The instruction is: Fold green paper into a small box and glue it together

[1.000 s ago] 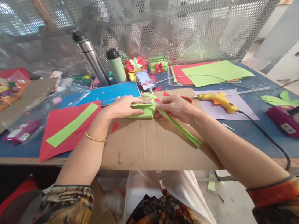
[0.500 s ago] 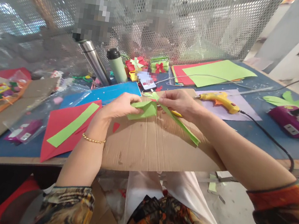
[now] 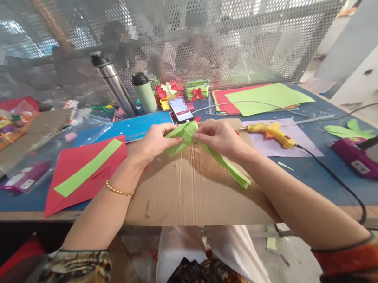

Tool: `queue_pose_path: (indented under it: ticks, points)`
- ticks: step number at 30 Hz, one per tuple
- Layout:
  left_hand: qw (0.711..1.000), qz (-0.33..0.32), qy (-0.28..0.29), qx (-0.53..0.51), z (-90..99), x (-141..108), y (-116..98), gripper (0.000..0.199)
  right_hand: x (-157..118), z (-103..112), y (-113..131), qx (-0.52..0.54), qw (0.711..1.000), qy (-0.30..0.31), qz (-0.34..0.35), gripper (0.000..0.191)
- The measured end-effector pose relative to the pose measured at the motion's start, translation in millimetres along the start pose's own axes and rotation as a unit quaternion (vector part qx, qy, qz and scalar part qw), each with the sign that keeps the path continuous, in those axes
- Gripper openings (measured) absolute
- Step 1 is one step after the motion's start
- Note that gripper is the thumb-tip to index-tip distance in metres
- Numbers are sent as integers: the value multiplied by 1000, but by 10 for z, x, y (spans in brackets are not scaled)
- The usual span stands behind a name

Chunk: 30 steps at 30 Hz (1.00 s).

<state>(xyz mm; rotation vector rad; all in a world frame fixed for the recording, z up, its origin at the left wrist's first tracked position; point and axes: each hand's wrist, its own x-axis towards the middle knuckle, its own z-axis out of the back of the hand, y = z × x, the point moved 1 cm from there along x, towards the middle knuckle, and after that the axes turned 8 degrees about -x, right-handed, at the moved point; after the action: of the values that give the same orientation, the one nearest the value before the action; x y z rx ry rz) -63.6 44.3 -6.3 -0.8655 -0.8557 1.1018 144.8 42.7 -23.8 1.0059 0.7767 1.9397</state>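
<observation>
Left hand (image 3: 155, 141) pinches folded green paper (image 3: 183, 137) at cardboard sheet's (image 3: 198, 199) 11 o'clock; right hand (image 3: 219, 137) pinches its edge, green strip (image 3: 230, 168) trailing toward 4 o'clock. Light pinch, aligned folds best.

- Folded green piece (image 3: 183, 137): matt, creased paper
- Brown sheet (image 3: 181, 196): matt cardboard, faintly ridged
- Tall flask (image 3: 115, 82): glossy, smooth metal
- Glue gun (image 3: 272, 133): smooth yellow plastic
- 2 purple boxes (image 3: 358, 159): smooth plastic
- Upright screen (image 3: 276, 41): perforated metal
- Bracelet (image 3: 119, 191): shiny gold-coloured metal
</observation>
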Motion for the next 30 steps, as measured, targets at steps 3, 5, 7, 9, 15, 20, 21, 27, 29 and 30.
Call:
queue_pose_path:
  ticks: [3, 5, 7, 9, 15, 20, 21, 27, 29, 30]
  points:
    - [998, -23, 30, 43, 11, -12, -7, 23, -8, 17, 34, -41, 999, -12, 10, 17]
    - [995, -54, 43, 76, 18, -18, -13, 25, -19, 30, 64, -70, 996, -24, 39, 13]
    - [991, -93, 49, 77, 12, -27, -22, 33, -34, 33, 95, -95, 992, -31, 73, 12]
    - [989, -122, 50, 65, -5, -42, -36, 37, -52, 23, 124, -105, 990, -25, 93, 14]
    - [993, -104, 49, 29, -15, -90, -104, 36, -91, 23, 212, -42, 997, 15, 65, 16]
    - [996, -54, 64, 13, 23, -143, -182, 29, -99, 221, 294, -34, 998, -45, 31, 16]
    - [996, -47, 68, 18, 25, -155, -199, 27, -100, 257, 306, -32, 999, -31, 21, 18]
    - [995, -44, 73, 50, 21, -192, -265, 24, -106, 298, 355, -86, 995, 46, 1, 21]
    - [994, -46, 77, 59, 21, -187, -264, 24, -100, 281, 365, -132, 991, 34, 8, 23]
    - [994, -46, 80, 62, 24, -181, -256, 25, -97, 276, 368, -145, 989, 26, 10, 24]
